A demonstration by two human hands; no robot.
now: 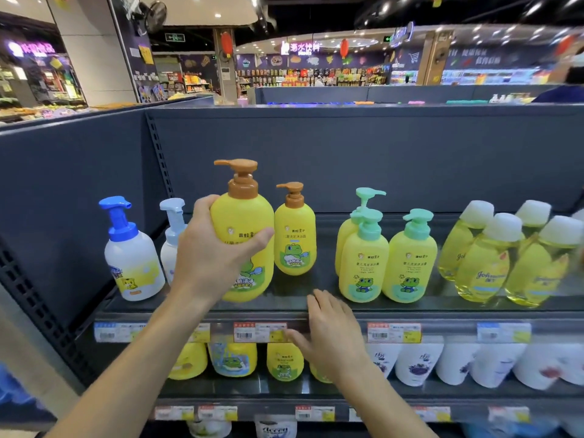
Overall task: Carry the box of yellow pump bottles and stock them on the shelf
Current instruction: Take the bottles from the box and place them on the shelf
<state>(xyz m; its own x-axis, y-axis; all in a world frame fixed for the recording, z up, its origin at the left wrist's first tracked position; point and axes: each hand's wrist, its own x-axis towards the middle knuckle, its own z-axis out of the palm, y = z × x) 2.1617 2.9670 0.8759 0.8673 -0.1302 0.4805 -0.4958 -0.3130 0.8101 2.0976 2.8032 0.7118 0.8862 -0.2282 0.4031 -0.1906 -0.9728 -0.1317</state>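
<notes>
Head view: our left hand grips the yellow pump bottle mid-body; right hand open, empty. Likely heavy, slick, rigid.

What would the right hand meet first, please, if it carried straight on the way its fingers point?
Probably the small brown-pump yellow bottle standing on the top shelf; the right hand points up and slightly left across the shelf edge, though depth is unclear.

Bottle label (half behind grip)
</notes>
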